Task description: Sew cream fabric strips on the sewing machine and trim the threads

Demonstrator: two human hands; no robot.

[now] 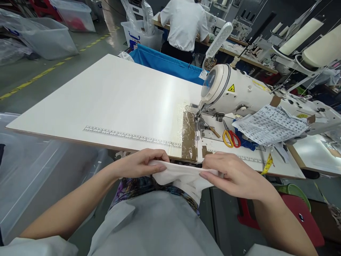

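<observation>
A piece of white fabric (183, 173) is stretched between my two hands, just off the front edge of the sewing table (138, 103). My left hand (145, 163) pinches its left end between thumb and fingers. At the other end my right hand (226, 172) is closed on the cloth, thumb towards me. Below, the fabric hangs in folds over my lap. Beyond my right hand stands a white sewing machine (245, 92), its needle area over a metal plate near brown tape (189, 137). Nothing lies under the needle that I can make out.
Scissors (231, 138) with yellow and red handles lie beside the machine. Papers (270, 124) are fixed to its body. A yellow tape measure (268, 164) hangs at the table's front edge. Behind are a blue cloth bin (167, 64) and a seated person (185, 25). A red stool (301, 217) stands right.
</observation>
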